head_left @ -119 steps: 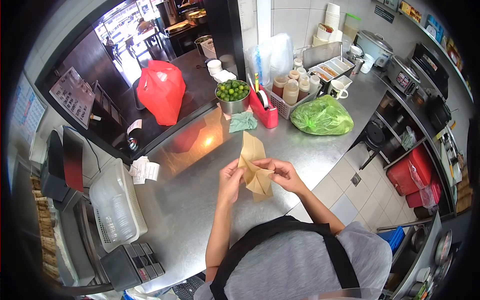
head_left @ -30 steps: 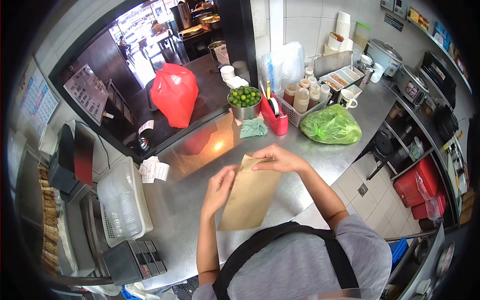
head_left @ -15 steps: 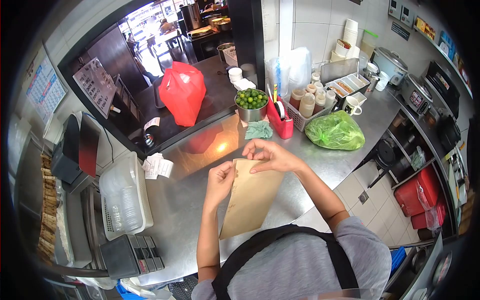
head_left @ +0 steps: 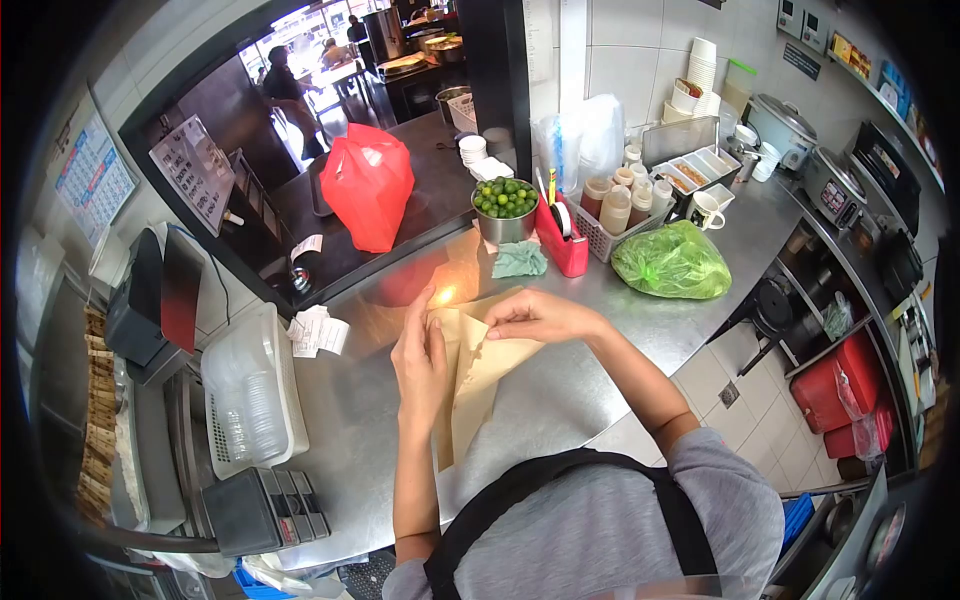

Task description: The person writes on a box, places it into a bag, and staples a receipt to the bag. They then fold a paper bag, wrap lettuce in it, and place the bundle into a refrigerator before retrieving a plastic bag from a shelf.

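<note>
A brown paper bag (head_left: 472, 385) hangs between my hands above the metal counter, its top edges parted and its sides folded inward. My left hand (head_left: 420, 362) grips its left edge, the fingers pointing up along the outside and the thumb across the rim. With thumb and fingertips, my right hand (head_left: 540, 316) pinches the other top edge and draws it to the right. Whether anything lies inside the bag cannot be seen. Just beyond my hands are a green cloth (head_left: 519, 259) and a metal pot of small green limes (head_left: 504, 199).
A red plastic bag (head_left: 367, 190) stands on the pass-through ledge. Right of the limes are a red tape dispenser (head_left: 570, 245), a basket of sauce bottles (head_left: 617, 215) and a green plastic bag (head_left: 670, 262). Receipts (head_left: 318, 332) and a white basket of clear containers (head_left: 250, 400) lie left.
The paper bag went from flat to parted at the top. My left hand rose along its edge, and my right hand turned to pinch the other edge. A person appears in the background.
</note>
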Tool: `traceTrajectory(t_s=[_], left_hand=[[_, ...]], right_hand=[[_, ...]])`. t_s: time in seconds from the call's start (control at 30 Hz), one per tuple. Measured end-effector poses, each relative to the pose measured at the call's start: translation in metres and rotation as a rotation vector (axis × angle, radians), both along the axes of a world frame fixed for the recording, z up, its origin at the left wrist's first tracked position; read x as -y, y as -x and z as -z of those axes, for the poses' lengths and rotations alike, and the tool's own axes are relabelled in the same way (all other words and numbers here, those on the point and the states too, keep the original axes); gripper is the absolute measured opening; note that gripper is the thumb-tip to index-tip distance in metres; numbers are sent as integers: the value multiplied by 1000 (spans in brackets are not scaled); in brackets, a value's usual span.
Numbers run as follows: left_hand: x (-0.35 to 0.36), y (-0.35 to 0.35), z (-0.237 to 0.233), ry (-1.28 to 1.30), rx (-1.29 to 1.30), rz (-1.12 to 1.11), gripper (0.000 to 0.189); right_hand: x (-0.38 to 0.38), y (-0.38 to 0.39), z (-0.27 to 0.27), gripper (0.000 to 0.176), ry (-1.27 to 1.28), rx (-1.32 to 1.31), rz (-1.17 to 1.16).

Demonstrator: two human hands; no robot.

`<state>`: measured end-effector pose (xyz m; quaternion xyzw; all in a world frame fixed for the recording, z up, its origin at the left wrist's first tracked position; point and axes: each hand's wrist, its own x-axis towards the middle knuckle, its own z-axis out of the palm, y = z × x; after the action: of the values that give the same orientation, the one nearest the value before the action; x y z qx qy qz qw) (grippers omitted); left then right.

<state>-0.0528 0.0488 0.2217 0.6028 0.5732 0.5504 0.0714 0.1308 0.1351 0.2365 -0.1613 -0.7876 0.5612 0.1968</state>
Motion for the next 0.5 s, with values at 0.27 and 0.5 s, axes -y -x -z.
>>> traceTrajectory(t_s=[0.27, 0.5], left_hand=[[-14, 17, 4, -122, -378, 342, 19], [-14, 9, -12, 223, 303, 563, 19]], right_hand=[[-8, 6, -17, 23, -157, 24, -184], [-14, 8, -27, 22, -247, 7, -270]])
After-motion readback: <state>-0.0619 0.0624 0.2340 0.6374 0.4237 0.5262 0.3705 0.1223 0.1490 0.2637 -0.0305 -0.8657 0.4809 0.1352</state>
